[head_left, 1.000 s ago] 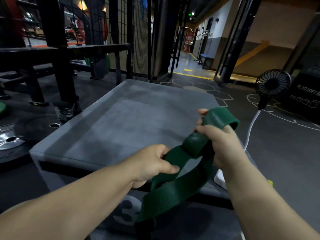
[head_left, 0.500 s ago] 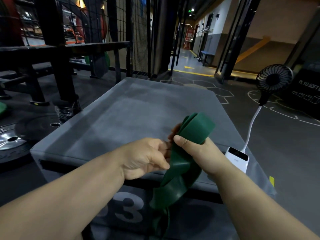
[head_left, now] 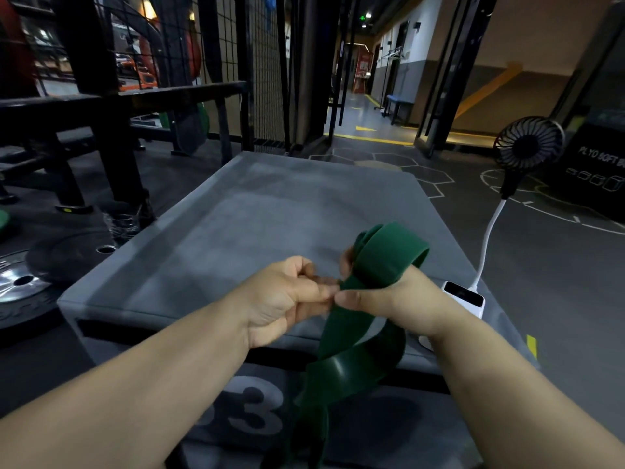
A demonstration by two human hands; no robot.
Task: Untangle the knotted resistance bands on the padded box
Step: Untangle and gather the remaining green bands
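Green resistance band (head_left: 368, 330) held up above near edge of grey padded box (head_left: 257, 211), not resting on it; knot bunched between both hands, loose loops hanging down past box front over the printed "03". Right hand (head_left: 402, 299) closed around upper folded loop, thumb pressed flat on band, loop standing up over knuckles. Left hand (head_left: 287, 296) curled, fingertips pinched narrow right at knot edge, touching right thumb; can't tell exactly which strand pinched, fingers hide it. Only one green band clearly visible; second band not distinguishable. Risks, judged: pulling wrong strand likely to cinch knot tighter, not loosen. Rubber under tension could snap back toward wrist or face if pinch slips. Hanging loops free and twisted, could wrap again or add new twist if hands rotate. Band could drop off box front to floor if right grip lets go. White power bank (head_left: 465, 297) with small fan (head_left: 527, 147) on gooseneck just beside right wrist at box corner; hard yank to the right could knock it off.
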